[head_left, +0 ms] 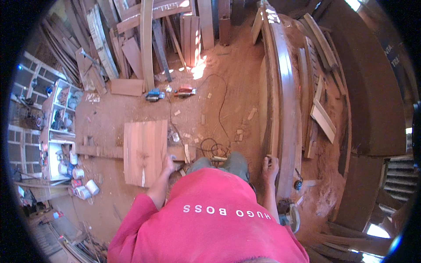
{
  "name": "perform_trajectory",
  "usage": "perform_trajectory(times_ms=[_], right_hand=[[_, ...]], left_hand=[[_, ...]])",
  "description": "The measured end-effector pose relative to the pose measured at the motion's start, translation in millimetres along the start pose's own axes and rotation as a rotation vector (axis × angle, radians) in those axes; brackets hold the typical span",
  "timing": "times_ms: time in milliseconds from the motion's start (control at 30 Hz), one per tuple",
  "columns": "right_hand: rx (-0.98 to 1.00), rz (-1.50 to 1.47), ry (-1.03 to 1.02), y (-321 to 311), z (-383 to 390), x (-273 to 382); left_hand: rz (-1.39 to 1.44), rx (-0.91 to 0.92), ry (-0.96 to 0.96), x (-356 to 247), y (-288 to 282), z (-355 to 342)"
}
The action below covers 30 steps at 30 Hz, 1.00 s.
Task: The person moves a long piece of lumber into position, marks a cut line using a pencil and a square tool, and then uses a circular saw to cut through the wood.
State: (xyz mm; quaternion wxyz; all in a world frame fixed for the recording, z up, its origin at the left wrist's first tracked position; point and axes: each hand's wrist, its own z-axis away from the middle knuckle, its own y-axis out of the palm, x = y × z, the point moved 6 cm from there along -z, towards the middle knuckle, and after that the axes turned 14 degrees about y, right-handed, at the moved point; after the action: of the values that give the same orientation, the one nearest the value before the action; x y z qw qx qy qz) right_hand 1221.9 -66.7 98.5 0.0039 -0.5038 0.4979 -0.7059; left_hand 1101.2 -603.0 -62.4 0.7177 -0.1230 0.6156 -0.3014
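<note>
Nearest me is my own pinkish-red shirt [210, 236], with pale lettering across it, and past its hem my knees in grey-green trousers [237, 163]. My left hand [170, 165] is at the right edge of a striped wooden panel [147, 153]; I cannot tell whether its fingers are closed on that edge or on something beside it. My right hand [271, 165] has its fingers curled, next to the near stretch of a long, smooth board [285, 87]; whether it grips or touches anything, I cannot tell.

The panel lies to my left, across a wooden beam [101, 151] that shows on both sides of it. Just ahead of my knees a dark cable [212, 139] loops on the reddish-brown, dusty floor [109, 219], with small wood offcuts [187, 153] scattered around. Off to the left stand white containers [92, 187] near a white shelf unit [61, 141] full of odds and ends.

On the right, beyond the long board, an angled pale plank [324, 120] rests among other timber. Farther ahead, a blue power tool [155, 94] and a red power tool [184, 91] sit side by side on the floor. At the far end, tall boards [147, 44] lean upright, and sunlight falls in bright patches beside them.
</note>
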Motion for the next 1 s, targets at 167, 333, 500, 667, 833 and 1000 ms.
perform_trajectory(times_ms=[167,333,500,667,833,1000], right_hand=[[0.191,-0.054,-0.03,60,-43,49],[0.359,0.136,0.044,137,-97,-23],[0.68,0.25,-0.039,248,-167,-92],[0.857,0.433,-0.282,317,-324,-57],[1.036,0.574,-0.033,411,-538,-4],[0.855,0.412,-0.537,509,-691,173]], left_hand=[[-0.408,-0.056,0.014,6,-20,16],[-0.207,0.02,-0.214,-22,5,-38],[-0.228,-0.275,-0.198,73,13,-63],[-0.211,-0.465,-0.271,20,36,-118],[0.021,-0.884,-0.34,-112,-15,-183],[1.656,-1.532,0.26,-175,-59,-192]])
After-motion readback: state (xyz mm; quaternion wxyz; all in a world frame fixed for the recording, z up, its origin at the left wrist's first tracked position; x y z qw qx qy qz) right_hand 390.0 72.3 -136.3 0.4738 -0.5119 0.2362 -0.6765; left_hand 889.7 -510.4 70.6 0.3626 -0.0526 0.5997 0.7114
